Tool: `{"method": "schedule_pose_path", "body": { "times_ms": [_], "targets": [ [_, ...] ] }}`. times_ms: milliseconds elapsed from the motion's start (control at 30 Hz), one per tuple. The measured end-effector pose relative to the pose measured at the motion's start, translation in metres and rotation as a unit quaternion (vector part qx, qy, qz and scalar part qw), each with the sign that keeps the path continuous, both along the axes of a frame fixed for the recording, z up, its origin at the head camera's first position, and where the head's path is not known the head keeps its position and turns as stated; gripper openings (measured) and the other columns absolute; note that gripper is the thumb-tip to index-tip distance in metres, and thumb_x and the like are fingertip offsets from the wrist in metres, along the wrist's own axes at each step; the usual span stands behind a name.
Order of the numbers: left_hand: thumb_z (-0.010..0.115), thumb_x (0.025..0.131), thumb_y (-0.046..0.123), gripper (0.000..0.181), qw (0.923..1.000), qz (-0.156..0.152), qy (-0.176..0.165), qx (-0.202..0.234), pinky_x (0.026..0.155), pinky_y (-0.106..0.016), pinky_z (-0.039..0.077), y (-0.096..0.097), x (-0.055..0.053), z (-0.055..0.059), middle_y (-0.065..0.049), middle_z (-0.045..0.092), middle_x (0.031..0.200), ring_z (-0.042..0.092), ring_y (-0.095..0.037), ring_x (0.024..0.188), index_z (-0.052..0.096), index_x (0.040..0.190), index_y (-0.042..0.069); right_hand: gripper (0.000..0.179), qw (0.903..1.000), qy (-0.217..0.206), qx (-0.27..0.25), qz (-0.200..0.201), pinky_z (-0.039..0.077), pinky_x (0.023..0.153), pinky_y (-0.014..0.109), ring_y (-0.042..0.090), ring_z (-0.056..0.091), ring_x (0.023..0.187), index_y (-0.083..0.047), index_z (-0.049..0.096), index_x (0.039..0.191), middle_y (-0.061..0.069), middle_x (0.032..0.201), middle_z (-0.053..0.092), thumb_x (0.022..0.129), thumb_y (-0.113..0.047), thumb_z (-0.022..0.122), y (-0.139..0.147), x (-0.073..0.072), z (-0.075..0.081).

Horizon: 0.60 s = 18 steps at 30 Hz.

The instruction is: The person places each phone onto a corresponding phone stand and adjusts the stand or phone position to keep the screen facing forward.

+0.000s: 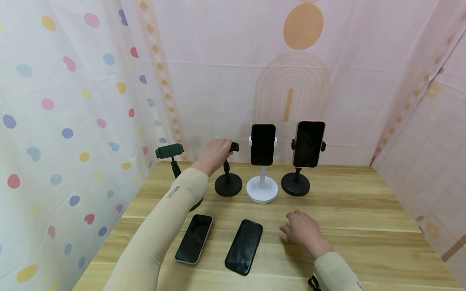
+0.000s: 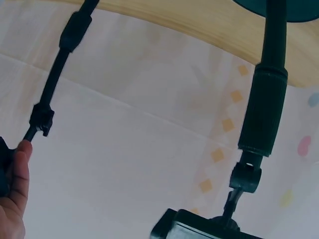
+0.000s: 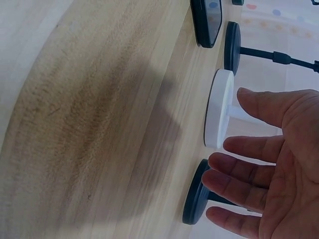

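Note:
My left hand [image 1: 214, 154] holds the clamp head of a black phone stand [image 1: 228, 185], whose round base is on the table. In the left wrist view the fingers [image 2: 21, 174] touch the dark clamp, partly cut off by the frame edge. Beside that arm, a dark green phone stand [image 1: 169, 151] is partly hidden behind the sleeve. Over the front right of the table, my right hand [image 1: 303, 231] hangs with loose, spread fingers and holds nothing. Two dark-screened phones, a left one [image 1: 194, 238] and a right one [image 1: 244, 247], lie flat in front of the stands.
A white stand [image 1: 262, 190] carries an upright phone [image 1: 263, 144]. To its right, another black stand [image 1: 295, 184] holds a second upright phone [image 1: 309, 144]. The wooden table [image 1: 349, 210] meets patterned curtains [image 1: 218, 81] at the back and sides.

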<state>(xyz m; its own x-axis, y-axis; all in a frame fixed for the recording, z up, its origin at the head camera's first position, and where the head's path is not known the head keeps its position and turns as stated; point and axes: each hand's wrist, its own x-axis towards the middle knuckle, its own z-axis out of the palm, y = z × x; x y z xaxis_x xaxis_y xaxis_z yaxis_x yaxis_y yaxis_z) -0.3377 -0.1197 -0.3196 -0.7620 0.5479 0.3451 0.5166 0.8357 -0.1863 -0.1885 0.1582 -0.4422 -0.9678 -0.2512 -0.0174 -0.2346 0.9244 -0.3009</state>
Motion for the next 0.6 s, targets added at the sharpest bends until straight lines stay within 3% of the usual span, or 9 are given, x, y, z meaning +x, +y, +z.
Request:
{"method": "schedule_pose_path", "body": {
  "times_ms": [200,467,600],
  "targets": [
    [0.068,0.096,0.019,0.023,0.9995,0.01,-0.005,0.028,0.075,-0.036,0.056,-0.001,-0.002,0.001,-0.016,0.069,0.098,0.069,-0.028,0.087,0.063,0.106,-0.001,0.038,1.0,-0.001,-0.001,-0.002,0.052,0.083,0.049,0.035,0.064,0.095,0.005,0.067,0.112,0.021,0.105,0.064,0.09,-0.025,0.073,0.0,0.0,-0.001],
    [0.064,0.094,0.006,0.006,0.9982,0.06,-0.002,-0.006,0.063,-0.034,0.054,0.013,0.003,0.007,-0.013,0.066,0.088,0.065,-0.024,0.073,0.065,0.097,0.0,0.037,1.0,-0.004,-0.004,-0.001,0.052,0.082,0.049,0.033,0.063,0.091,0.005,0.067,0.112,0.019,0.101,0.063,0.091,-0.025,0.073,0.0,0.001,-0.001],
    [0.067,0.095,0.012,0.011,0.9974,0.068,-0.008,-0.024,0.063,-0.033,0.055,0.016,-0.002,0.007,-0.011,0.067,0.09,0.067,-0.023,0.074,0.066,0.098,0.001,0.037,0.9999,-0.014,-0.007,0.001,0.052,0.08,0.049,0.033,0.063,0.09,0.005,0.067,0.113,0.019,0.1,0.063,0.091,-0.025,0.072,0.0,0.002,-0.002]
  ]
}}
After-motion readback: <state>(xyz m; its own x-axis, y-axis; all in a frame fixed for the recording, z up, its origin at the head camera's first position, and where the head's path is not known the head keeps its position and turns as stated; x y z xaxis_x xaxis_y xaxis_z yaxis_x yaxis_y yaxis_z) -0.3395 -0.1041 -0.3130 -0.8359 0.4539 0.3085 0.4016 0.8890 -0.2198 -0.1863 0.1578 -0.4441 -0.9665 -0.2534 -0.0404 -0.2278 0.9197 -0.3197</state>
